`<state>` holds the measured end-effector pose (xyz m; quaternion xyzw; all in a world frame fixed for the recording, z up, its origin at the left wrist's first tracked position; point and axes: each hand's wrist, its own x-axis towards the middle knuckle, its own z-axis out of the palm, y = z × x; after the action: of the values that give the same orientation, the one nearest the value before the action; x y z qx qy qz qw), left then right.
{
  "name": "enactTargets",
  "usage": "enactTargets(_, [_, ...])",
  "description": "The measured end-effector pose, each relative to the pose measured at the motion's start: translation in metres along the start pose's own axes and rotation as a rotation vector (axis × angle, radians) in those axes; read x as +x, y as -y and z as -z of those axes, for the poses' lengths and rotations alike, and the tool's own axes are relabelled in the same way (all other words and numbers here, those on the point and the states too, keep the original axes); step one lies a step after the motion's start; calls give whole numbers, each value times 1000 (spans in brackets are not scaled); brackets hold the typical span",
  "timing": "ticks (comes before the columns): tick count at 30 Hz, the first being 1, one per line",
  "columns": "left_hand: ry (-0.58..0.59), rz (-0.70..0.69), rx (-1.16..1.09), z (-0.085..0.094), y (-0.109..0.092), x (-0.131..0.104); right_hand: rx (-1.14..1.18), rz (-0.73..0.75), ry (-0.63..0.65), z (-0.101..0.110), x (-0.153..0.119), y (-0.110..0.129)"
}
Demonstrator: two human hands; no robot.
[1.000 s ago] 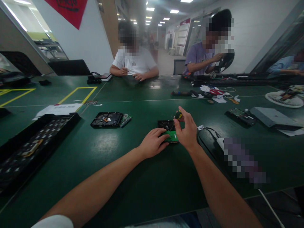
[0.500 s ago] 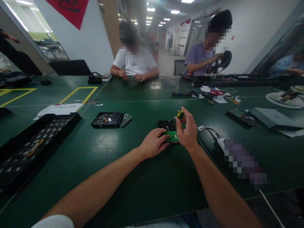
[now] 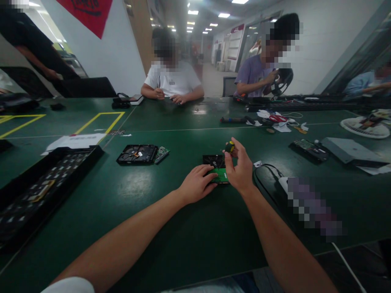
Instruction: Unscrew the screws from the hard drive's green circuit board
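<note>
In the middle of the green table lies a hard drive, black at its far end, with a green circuit board at its near end. My left hand grips its left side, fingers pressing on the board and the near edge. Above its right side, my right hand is closed on a screwdriver with a short black and yellow handle, held roughly upright between thumb and fingers. The screwdriver's tip is hidden or too small to make out, so contact with the drive cannot be told.
An opened drive and a loose circuit board lie left, beyond a long black tray. To the right are a power strip, another drive and a grey box. Two people sit opposite.
Both my hands keep nearly the same pose on the drive and screwdriver. A person in dark clothes has come further into view at the left; the person in purple has lowered the round black object slightly.
</note>
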<state>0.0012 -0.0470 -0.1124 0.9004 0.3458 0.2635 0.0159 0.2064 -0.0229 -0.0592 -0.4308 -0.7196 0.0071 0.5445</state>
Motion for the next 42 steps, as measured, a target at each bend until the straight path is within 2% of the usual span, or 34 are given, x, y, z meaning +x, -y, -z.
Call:
enactTargets(11, [1,-2,-12,0,-1,0,-56,31,-82,6,4,3])
enactTargets(31, [-5,0,50,2,-3,1,-73,-57,-12,6,4,4])
enactTargets(42, [-7,10,79,1,-3,1,-111,-58,9,8,33,23])
